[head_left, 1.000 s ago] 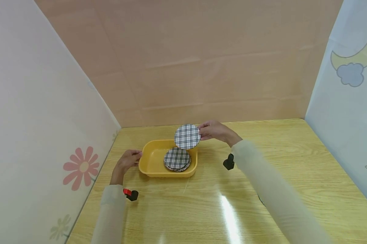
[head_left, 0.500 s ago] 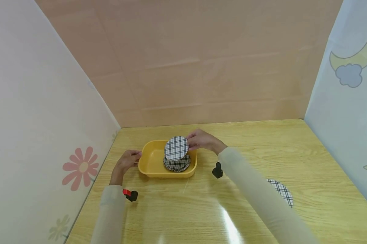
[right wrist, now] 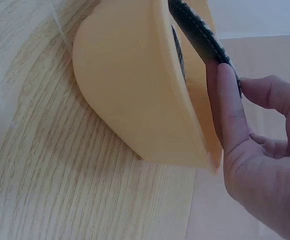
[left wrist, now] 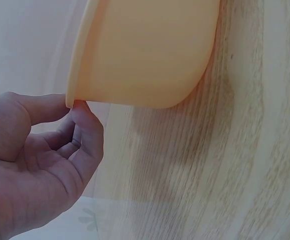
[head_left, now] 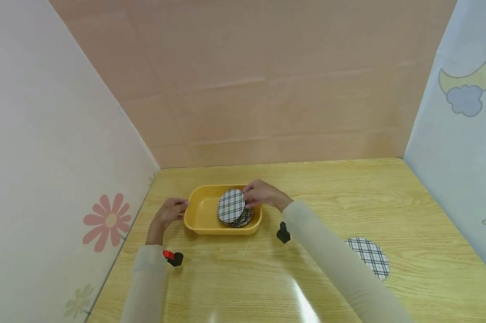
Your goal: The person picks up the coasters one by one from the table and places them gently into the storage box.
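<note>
Pinching plaid coaster [head_left: 231, 205] with your right hand [head_left: 261, 194] | left hand [head_left: 168, 214] grips yellow tray [head_left: 198, 216] rim | lay it flat on the stack [head_left: 244, 218].

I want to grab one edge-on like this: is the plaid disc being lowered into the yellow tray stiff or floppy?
Probably stiff: the plaid disc, pinched at one edge by the right hand, stays flat. Likely light, since fingertips suffice. Its thin edge may slip.

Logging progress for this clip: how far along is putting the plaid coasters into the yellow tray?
Done: a stack of coasters lies in the yellow tray. In hand: the right hand lowers a tilted coaster onto it; the left hand touches the tray's rim. Left: one coaster on the table.
</note>
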